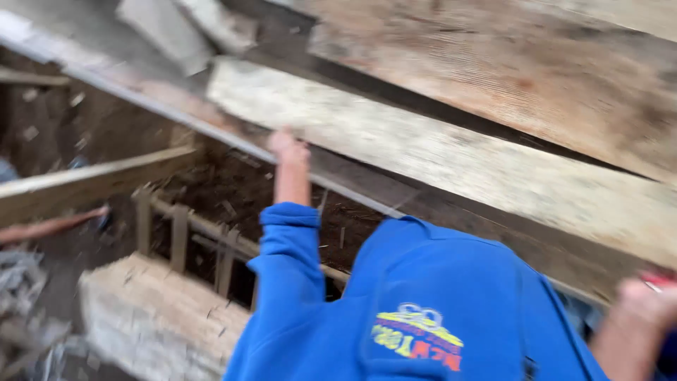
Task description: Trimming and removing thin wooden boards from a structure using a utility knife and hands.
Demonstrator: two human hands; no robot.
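Observation:
The whole view is motion-blurred. My left hand point(290, 149) reaches up out of a blue sleeve point(285, 247) and rests where a thin grey metal rail point(211, 130) meets the lower edge of a long pale plank point(437, 152). Its fingers look curled, but the blur hides any grip. My right hand point(638, 314) is at the lower right edge, cut off by the frame. A small red thing point(659, 279) shows just above it; I cannot tell whether the hand holds it. My blue sweatshirt point(437, 310) with a printed patch fills the lower middle.
A second, wider weathered board point(508, 63) lies above the pale plank. Below the rail is a dark pit of soil with a wooden lattice point(183, 236) and a pale block point(155, 310). A beam point(84, 180) crosses at left, above a reddish arm-like shape point(49, 227).

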